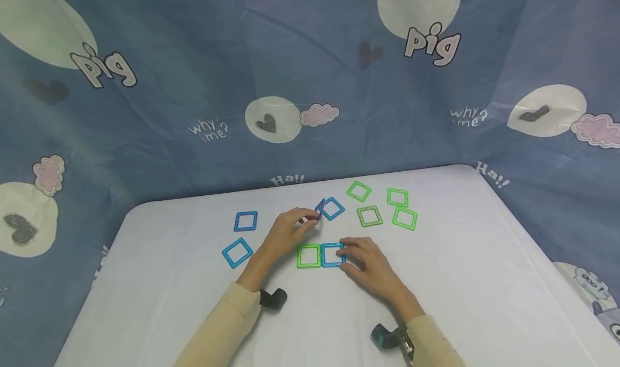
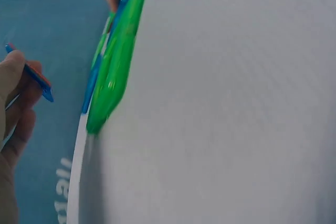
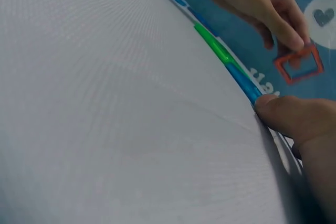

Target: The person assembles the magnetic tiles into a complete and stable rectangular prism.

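Observation:
My left hand (image 1: 286, 230) pinches a thin square frame tile (image 1: 321, 208) between thumb and fingers, raised above the table. It looks blue-purple and nearly edge-on in the head view, while the right wrist view shows an orange-red frame (image 3: 282, 73). On the table, a green square frame tile (image 1: 309, 266) and a blue square frame tile (image 1: 331, 265) lie side by side, edges touching. My right hand (image 1: 370, 265) holds the blue one by its right side, with thumb at the near corner and fingers at the far side. Another blue tile (image 1: 338, 215) lies just behind the raised one.
Several green frame tiles (image 1: 370, 225) lie loose at the back right. Two blue tiles, one farther back (image 1: 246, 213) and one nearer (image 1: 228, 260), lie left of my left forearm. A white cloth (image 1: 484, 281) covers the table; a blue printed curtain (image 1: 194, 157) hangs behind.

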{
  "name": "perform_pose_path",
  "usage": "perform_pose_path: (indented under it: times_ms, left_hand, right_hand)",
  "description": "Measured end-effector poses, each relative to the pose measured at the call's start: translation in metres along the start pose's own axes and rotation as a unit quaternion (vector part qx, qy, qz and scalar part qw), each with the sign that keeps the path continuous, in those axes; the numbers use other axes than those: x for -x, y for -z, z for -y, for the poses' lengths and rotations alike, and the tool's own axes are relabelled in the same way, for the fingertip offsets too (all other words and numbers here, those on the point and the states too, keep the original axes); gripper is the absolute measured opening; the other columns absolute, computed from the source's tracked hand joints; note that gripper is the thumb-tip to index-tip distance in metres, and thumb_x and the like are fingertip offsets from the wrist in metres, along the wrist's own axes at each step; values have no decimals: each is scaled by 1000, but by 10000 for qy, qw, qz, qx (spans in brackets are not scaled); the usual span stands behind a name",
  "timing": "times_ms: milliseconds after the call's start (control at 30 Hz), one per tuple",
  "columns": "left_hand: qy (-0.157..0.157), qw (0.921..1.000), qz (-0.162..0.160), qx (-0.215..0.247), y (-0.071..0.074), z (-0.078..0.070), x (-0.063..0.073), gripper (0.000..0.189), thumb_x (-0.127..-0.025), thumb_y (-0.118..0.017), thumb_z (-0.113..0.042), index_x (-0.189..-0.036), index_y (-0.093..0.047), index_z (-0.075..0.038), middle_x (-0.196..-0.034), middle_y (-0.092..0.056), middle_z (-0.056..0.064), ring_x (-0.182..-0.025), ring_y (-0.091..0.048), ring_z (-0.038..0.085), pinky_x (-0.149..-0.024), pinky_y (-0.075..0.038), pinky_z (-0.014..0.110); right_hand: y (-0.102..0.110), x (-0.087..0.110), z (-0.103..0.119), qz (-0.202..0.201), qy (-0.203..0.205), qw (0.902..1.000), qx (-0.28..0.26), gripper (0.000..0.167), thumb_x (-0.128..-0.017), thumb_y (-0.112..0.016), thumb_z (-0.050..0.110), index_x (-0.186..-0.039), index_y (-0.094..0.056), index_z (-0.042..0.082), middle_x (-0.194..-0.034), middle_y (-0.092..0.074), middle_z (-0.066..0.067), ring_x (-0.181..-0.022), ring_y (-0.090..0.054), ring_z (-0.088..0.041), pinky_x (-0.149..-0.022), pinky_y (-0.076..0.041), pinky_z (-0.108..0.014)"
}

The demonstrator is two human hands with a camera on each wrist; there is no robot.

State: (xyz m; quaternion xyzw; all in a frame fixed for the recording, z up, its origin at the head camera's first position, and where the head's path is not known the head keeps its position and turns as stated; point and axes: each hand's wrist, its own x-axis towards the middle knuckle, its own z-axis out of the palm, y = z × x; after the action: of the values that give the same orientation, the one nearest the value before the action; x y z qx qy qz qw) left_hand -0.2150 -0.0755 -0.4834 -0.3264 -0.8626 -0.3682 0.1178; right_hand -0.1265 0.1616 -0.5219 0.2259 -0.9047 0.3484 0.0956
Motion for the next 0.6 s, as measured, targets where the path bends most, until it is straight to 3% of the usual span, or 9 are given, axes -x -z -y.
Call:
perform_pose_path:
  times_ms: [167,367,600]
  left_hand:
    - [224,9971,-598,410,9,6,13,17,-88,-67,-19,-104,-68,-15,-97,-73,-2,-86,-66,10,-73,-55,33]
    - [322,9912,-1050,740,15,12,36,15,-87,-68,-15,-102,-68,-15,-96,-74,-1,-85,-67,11,-76,-53,27]
    - [692,9830,-1256,1149,18,11,62,17,-85,-71,-13,-101,-68,-15,-97,-73,0,-88,-67,10,-80,-54,27]
  right_hand:
    - [-1,-2,-2,-21,-56,10000,-8,25,-84,-71,28,-109,-67,26,-131,-56,6,-120,-47,-14,-102,-42,-40]
    - [-1,-6,-4,104,-145,9998,-85,26,-85,-71,28,-110,-66,26,-132,-56,5,-117,-48,-15,-99,-43,-40]
    - [2,-11,-6,173,-267,9990,-311,25,-86,-69,30,-111,-65,26,-134,-55,5,-122,-49,-18,-101,-40,-44]
